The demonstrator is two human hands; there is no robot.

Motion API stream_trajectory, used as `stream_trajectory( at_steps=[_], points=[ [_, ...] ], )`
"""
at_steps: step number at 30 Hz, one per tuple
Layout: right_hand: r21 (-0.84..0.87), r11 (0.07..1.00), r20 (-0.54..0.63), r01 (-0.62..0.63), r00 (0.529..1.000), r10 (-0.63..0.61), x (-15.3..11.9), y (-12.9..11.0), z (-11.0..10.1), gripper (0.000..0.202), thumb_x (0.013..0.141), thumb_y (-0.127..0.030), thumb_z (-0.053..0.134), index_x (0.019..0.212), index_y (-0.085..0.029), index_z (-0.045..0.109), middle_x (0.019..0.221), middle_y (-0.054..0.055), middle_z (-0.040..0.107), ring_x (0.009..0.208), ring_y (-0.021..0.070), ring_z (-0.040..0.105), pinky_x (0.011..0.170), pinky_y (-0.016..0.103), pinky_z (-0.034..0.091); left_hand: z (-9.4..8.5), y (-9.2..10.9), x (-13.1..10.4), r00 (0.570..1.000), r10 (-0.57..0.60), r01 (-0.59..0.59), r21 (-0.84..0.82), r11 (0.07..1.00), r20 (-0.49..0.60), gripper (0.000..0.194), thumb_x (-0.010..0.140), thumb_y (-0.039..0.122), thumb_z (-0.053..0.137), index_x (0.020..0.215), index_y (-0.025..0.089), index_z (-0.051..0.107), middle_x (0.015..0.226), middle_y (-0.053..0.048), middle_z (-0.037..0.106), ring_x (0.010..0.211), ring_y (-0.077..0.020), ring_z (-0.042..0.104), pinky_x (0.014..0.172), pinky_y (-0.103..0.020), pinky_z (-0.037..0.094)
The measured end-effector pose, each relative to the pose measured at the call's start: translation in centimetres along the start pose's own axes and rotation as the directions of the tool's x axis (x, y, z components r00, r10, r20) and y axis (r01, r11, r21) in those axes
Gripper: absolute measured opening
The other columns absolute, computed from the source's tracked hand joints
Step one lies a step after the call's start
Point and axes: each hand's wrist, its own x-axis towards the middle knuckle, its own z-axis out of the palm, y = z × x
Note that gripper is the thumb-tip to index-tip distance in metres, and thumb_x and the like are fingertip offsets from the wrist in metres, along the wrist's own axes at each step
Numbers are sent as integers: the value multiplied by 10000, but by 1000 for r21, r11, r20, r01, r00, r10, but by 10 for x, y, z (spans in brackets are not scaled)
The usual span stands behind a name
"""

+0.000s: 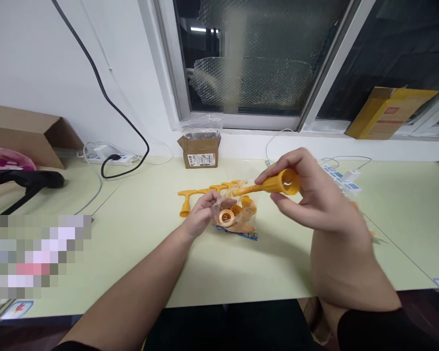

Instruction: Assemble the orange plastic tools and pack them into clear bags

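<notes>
My right hand (pixel 314 190) is closed around an orange-yellow plastic piece (pixel 281 183) with a ribbed, flared cup at one end and a thin bar at the other. It is held up above the table, the cup's open end facing me. Lower and to the left, my left hand (pixel 203 212) grips the edge of a clear plastic bag (pixel 247 225). Inside the bag lie several similar orange-yellow pieces, their round cups partly showing. Behind the bag, a row of T-shaped orange-yellow pieces (pixel 186 201) lies on the table, partly hidden by my left hand and the bag.
A small open cardboard box (pixel 201 152) stands against the wall under the window. Power strips (pixel 122 159) with cables lie at the back left and back right. A larger brown box (pixel 22 122) and a black curved object (pixel 32 183) are at the left. The pale green table (pixel 270 273) ends near me.
</notes>
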Motion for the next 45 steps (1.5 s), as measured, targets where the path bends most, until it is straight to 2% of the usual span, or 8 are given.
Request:
stream_trajectory(
  at_steps=[3,7,12,23,30,37,40,45],
  points=[
    [-154,987,157,39,987,-14,5,2,6,377,818,-85,653,1136,-249,534,1071,48,694,866,195,649,734,317,522,1,2,-1,999,51,-52,27,998,7,330,612,118,599,931,204,610,961,-33,703,900,-223,662,795,-344,475],
    [-233,964,245,127,967,-68,11,5,16,350,835,-98,616,1155,-237,582,1023,49,692,869,196,636,764,316,521,2,3,-2,995,92,-93,39,995,38,376,663,211,665,1036,213,623,1078,-55,667,1023,-250,624,868,-372,478],
    [-213,962,253,170,961,-114,14,12,27,491,836,-58,566,1292,-238,563,1149,78,690,1034,222,654,892,349,535,6,4,-2,989,135,-137,43,990,58,391,792,426,742,1118,245,623,1174,-67,630,1167,-280,599,1003,-435,478],
    [-393,915,182,93,983,-22,14,16,46,335,961,-230,582,1281,-229,483,1112,96,727,954,244,700,867,391,536,11,3,-4,974,219,-205,206,957,-49,247,955,435,653,1116,248,665,1168,-77,657,1184,-248,606,1051,-411,484],
    [-560,824,224,88,974,48,17,16,58,100,1008,-270,547,1084,-211,574,927,44,764,798,198,708,1175,531,293,13,6,-2,956,269,-248,168,954,-118,203,1012,425,568,971,241,642,1162,-53,663,1149,-217,629,1041,-412,498],
    [-624,781,317,17,919,233,19,6,59,440,1038,-518,464,886,-215,745,771,46,733,874,242,698,1211,601,149,19,10,0,938,321,-298,164,940,-132,206,1024,421,553,962,230,599,1113,-60,706,1118,-217,666,1034,-450,510],
    [-631,776,344,6,898,273,17,6,57,445,980,-597,541,929,-217,766,750,46,724,898,265,691,1213,633,126,21,11,2,932,313,-296,113,948,-180,215,1019,443,561,962,235,558,1070,-39,723,1042,-204,702,969,-430,548],
    [-646,763,274,-35,922,274,13,18,47,135,939,-304,659,859,-227,736,706,7,701,780,221,672,1198,672,145,22,13,5,900,309,-291,102,951,-306,286,988,512,594,976,254,472,990,0,741,925,-185,732,885,-397,577]
  ],
)
